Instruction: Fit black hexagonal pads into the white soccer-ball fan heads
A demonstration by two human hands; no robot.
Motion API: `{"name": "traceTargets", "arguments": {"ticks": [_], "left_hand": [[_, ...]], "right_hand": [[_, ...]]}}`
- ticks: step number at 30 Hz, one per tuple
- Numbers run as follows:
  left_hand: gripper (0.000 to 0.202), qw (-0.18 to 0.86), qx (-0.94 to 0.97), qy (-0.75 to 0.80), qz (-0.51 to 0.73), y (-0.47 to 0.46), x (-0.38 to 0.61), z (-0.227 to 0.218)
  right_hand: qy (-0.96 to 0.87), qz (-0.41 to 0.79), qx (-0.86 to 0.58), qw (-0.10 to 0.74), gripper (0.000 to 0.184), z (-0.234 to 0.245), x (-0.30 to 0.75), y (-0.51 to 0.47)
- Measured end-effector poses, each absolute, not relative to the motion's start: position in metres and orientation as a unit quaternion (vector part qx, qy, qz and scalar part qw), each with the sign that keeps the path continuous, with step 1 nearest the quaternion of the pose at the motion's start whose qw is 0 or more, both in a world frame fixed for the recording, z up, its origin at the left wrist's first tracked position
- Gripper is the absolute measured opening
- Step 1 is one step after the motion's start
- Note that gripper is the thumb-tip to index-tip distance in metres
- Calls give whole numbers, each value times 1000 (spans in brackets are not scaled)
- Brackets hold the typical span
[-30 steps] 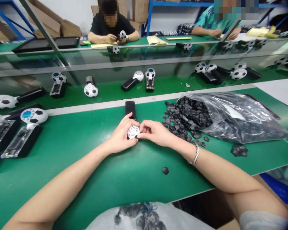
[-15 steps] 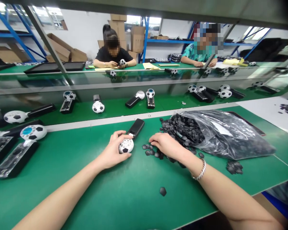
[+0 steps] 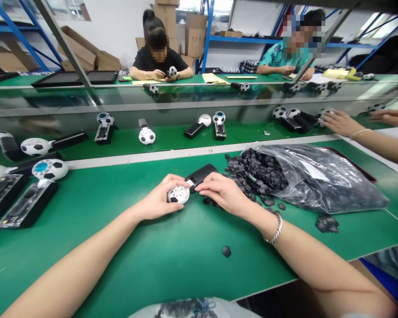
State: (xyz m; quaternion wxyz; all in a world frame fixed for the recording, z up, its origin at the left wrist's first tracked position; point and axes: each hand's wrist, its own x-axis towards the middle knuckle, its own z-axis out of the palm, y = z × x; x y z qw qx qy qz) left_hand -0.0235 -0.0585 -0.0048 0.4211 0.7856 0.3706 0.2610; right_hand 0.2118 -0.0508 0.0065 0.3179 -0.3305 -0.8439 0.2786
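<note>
My left hand is wrapped round the white soccer-ball head of a device, thumb below and fingers above. Open cells and a few black patches show on the ball. Its black handle points away to the upper right and rests on the green table. Close to the ball's right side, my right hand has thumb and fingers pinched together in front of the handle; what they hold, if anything, is too small to make out. Black pentagon pieces lie partly hidden under this hand.
A clear plastic bag spills many black pieces at right. One loose pentagon lies in front. More ball-headed devices stand at left and along the back green strip. A co-worker's hands reach in at right; two people sit opposite.
My right hand has moved left from the loose pieces to the ball, its fingers pinched. My left hand keeps its hold. A co-worker's hands have come in at the right, and the view has tilted down.
</note>
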Motion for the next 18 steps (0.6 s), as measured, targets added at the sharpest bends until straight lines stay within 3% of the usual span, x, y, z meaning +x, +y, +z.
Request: {"name": "traceTargets", "arguments": {"ticks": [3,10,18], "left_hand": [[42,425,788,364,257,-59,-22,-3],[43,416,793,362,258,-60,-20,-3],[46,397,794,373,271,-65,-13,-1]], "right_hand": [[-864,207,-310,338,14,6,211,-51],[-838,309,-337,297,3,5,204,-59],[-844,302,-306,322,2,-8,193,-55]]}}
